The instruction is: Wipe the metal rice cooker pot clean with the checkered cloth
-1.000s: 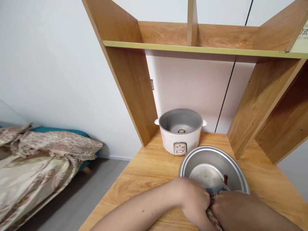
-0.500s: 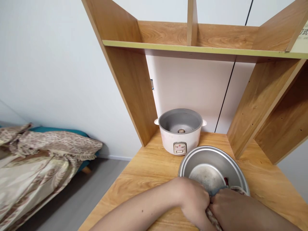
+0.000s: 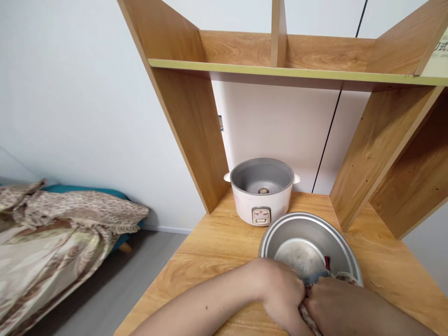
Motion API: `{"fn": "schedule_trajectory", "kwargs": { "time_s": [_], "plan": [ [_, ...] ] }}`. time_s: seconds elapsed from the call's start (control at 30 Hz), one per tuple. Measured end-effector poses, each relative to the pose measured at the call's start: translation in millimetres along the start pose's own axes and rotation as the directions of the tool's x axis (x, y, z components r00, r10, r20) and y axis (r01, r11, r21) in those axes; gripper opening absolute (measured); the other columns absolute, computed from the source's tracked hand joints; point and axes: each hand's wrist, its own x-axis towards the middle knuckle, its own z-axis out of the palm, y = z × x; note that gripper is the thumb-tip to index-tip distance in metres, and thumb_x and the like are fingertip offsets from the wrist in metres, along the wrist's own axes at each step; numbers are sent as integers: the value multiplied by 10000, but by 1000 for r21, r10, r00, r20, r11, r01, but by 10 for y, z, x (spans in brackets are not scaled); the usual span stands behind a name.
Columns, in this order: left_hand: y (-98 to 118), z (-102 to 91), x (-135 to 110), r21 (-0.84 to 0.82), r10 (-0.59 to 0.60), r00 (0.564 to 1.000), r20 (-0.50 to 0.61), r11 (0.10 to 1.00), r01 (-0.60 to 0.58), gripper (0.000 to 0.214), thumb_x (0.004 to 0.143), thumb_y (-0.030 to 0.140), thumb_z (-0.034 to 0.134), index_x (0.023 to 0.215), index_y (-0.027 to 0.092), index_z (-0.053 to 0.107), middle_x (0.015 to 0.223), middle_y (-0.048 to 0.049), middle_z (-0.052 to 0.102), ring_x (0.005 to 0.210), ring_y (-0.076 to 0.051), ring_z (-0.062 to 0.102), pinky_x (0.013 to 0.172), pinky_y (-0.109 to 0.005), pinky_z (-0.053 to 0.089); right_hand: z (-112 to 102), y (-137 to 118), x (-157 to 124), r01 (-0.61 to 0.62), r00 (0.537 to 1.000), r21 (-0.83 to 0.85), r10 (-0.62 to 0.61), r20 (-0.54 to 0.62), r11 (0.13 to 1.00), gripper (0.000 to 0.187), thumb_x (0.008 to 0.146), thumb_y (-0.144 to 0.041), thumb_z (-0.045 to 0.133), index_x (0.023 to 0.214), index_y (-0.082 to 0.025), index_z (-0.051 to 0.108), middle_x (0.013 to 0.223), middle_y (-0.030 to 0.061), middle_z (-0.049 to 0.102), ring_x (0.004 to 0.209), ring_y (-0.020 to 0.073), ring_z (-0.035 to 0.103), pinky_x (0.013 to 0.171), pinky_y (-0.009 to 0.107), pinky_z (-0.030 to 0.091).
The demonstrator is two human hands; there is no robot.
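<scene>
My left hand [image 3: 283, 291] and my right hand [image 3: 338, 303] are pressed together at the near rim of a metal pot [image 3: 308, 235] on the wooden desk [image 3: 217, 247]. Both are closed around a patterned cloth [image 3: 308, 317] that hangs between them. A grey and red part of the cloth [image 3: 324, 273] reaches into the pot. Behind the pot stands an open white rice cooker [image 3: 262, 191], with no inner pot in it.
Wooden shelf panels [image 3: 191, 112] rise on the left and right of the desk, with a shelf board [image 3: 280, 70] overhead. A bed with a patterned blanket [image 3: 59, 224] lies at the left, across a strip of grey floor [image 3: 115, 289].
My hands have stayed at the pot's near rim, with small shifts of the cloth between them; the red bit shows again inside the pot.
</scene>
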Motion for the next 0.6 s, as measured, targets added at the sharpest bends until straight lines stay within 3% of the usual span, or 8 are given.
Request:
{"fn": "schedule_trajectory", "kwargs": {
  "time_s": [0.13,0.33,0.5,0.6],
  "plan": [
    [-1,-7,7,34,-9,1000,27,999,8,645,861,757,789,1047,151,907,891,-123,868,694,-273,728,648,-367,549,-15,-38,39,-55,997,-76,59,58,996,274,994,-353,682,960,-181,893,920,108,898,659,256,759,490,375,256],
    [-23,5,7,3,0,1000,0,1000,0,575,815,781,790,877,213,860,776,-77,817,686,-275,707,695,-378,559,-153,-108,-18,-115,987,-41,119,104,993,278,996,-346,682,1025,-178,902,986,120,906,760,290,819,496,380,282],
    [-30,3,8,-60,17,1000,-16,998,-18,583,722,820,787,597,287,586,607,-28,671,642,-257,632,695,-386,542,-164,-114,-48,-139,986,-34,142,85,990,279,1010,-362,674,1019,-211,908,958,106,905,760,294,826,495,383,258],
    [-38,15,27,-85,22,999,-33,996,-25,654,669,822,814,526,311,432,525,-1,555,616,-252,597,682,-389,525,-171,-120,-32,-134,986,-59,139,96,989,276,983,-347,680,1027,-202,911,948,112,903,757,296,823,497,374,278]
  ]
}}
